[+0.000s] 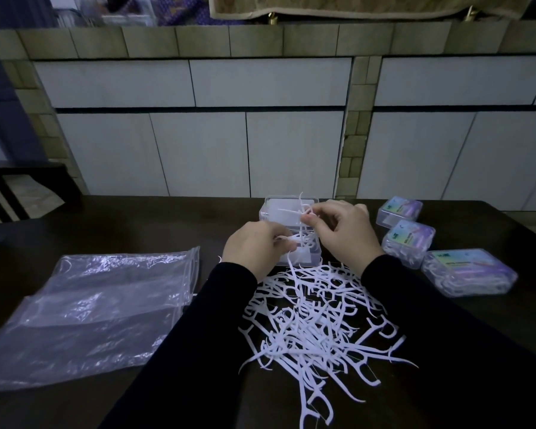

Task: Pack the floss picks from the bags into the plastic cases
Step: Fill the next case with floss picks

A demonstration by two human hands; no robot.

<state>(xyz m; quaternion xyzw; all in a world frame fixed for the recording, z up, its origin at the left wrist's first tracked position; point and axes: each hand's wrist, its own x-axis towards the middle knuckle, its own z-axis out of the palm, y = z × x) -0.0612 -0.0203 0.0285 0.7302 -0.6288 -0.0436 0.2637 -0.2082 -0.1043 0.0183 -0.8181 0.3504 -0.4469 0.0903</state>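
**Picks bunched above the open case, big pile still waiting**

Nearest, at six o'clock on the dark table [106,230], lies a loose heap of white floss picks [316,329], crossed and tangled between the two black sleeves. At eight o'clock rest flattened clear zip bags [99,305], which look emptied.

Just beyond the heap, at the centre, both hands work over an open clear plastic case [287,230]. The left hand [254,246] has its fingers curled around a small bunch of picks at the case's near edge, one handle trailing down toward the heap. The right hand [341,227] pinches several picks between thumb and fingertips above the hinged lid.

At two to three o'clock three closed, filled cases [427,243] with purple labels sit in a diagonal row.

The risk, as I judge it: the hooked heads snag each other, so a bunch may drag strays over the rim or go in crooked and stop the lid from closing. The light case, apparently not held down, could slide or tip under a push.
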